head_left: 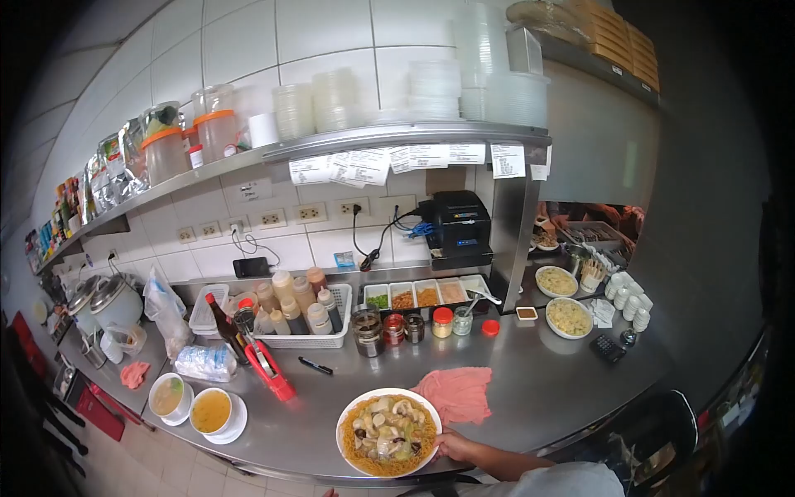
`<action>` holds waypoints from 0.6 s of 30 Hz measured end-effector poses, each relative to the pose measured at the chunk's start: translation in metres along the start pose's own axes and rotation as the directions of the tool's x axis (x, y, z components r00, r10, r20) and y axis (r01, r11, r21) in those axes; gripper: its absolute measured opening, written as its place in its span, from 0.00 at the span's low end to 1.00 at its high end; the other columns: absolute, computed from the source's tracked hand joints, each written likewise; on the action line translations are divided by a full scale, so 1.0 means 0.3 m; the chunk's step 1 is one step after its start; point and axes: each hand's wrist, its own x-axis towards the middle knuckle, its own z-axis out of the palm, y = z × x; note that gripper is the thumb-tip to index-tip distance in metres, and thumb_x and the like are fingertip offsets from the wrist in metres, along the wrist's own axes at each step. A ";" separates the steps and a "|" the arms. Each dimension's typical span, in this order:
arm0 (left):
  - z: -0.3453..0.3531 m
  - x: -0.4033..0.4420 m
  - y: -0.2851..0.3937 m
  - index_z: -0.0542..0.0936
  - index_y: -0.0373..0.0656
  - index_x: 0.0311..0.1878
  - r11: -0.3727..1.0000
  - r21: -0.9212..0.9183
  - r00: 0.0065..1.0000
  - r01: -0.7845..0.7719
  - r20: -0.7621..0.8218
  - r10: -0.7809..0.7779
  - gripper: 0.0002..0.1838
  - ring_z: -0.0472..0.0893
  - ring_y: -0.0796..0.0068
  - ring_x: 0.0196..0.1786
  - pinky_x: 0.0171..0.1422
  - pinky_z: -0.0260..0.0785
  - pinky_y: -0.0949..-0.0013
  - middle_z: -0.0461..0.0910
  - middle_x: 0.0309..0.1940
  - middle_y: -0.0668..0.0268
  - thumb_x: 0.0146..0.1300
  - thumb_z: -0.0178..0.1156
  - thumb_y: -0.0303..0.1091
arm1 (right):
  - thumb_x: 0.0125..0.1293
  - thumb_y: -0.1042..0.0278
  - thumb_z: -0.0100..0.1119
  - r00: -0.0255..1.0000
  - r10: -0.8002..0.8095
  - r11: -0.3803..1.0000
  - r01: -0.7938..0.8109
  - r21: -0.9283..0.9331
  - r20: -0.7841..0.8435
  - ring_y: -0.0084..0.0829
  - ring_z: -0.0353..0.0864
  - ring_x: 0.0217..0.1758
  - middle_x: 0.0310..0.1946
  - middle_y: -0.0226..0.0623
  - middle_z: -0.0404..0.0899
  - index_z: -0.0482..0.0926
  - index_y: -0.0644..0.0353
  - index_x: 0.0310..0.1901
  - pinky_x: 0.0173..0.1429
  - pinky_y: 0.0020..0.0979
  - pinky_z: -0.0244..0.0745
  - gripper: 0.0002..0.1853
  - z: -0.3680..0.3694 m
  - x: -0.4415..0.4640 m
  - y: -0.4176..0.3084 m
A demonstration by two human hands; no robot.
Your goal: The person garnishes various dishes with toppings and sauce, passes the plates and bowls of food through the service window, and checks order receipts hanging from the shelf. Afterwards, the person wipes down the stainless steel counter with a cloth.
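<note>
A white oval plate of noodles with a pale topping is at the steel counter's front edge. My right hand grips its right rim, the fingers bent round it. Only a small part of my left hand shows at the bottom edge of the view, below the plate; its fingers are mostly hidden. Just behind the plate, to the right, lies a pink cloth. Two white bowls of soup, one yellow and one paler, stand on saucers at the left.
Behind are jars, a basket of sauce bottles, a red tape dispenser and a black pen. Two bowls of food and a calculator sit at the right. A shelf overhangs the counter.
</note>
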 end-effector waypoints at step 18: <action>0.335 0.474 0.384 0.66 0.36 0.63 0.796 -0.568 0.972 0.210 0.034 -0.232 0.35 0.82 0.60 0.46 0.48 0.79 0.58 0.78 0.45 0.53 0.72 0.39 0.62 | 0.57 0.60 0.57 0.885 -0.448 -0.048 0.119 -0.992 0.128 0.43 0.74 0.51 0.41 0.38 0.78 0.78 0.54 0.38 0.56 0.44 0.67 0.10 -0.579 -0.225 -0.295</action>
